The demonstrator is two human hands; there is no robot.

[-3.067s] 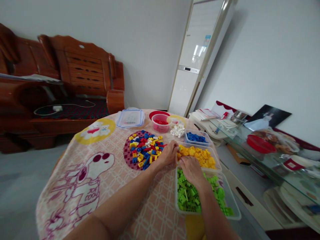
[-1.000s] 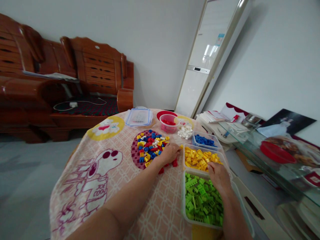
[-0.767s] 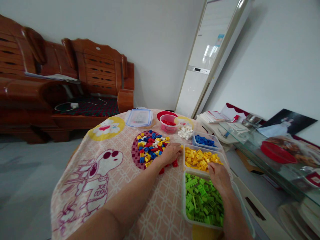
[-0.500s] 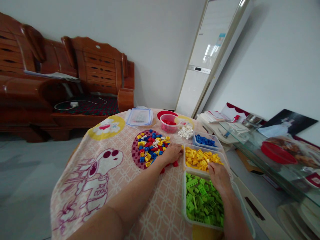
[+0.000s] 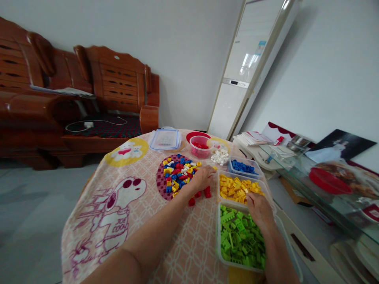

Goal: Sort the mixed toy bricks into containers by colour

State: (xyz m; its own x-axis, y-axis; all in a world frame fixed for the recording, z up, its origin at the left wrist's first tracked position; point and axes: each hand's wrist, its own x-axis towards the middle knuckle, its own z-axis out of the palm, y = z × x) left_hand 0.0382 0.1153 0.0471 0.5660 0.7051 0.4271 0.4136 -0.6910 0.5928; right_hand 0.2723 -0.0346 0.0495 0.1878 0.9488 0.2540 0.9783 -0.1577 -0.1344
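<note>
My left hand (image 5: 203,177) reaches over the right side of a pile of mixed toy building bricks (image 5: 177,173). Its fingers are pinched, with a small yellow brick (image 5: 214,168) at the tips. My right hand (image 5: 260,207) rests at the right of a clear tub (image 5: 219,189) of yellow bricks (image 5: 233,187). Its fingers are closed beside a tiny pale spot too small to make out. Under the right wrist stands a tub of green bricks (image 5: 239,236). A few red bricks (image 5: 207,192) lie near my left wrist.
Blue bricks (image 5: 242,166) fill a tub behind the yellow ones. White bricks (image 5: 220,157) are heaped next to a round tub (image 5: 200,146) with red bricks. A lidded box (image 5: 165,139) stands at the back. A glass shelf (image 5: 325,189) runs along the right.
My left hand has shifted slightly away from me, carrying the yellow brick up from the yellow tub's near-left edge. More red bricks show beside its wrist. My right hand stays almost still.
</note>
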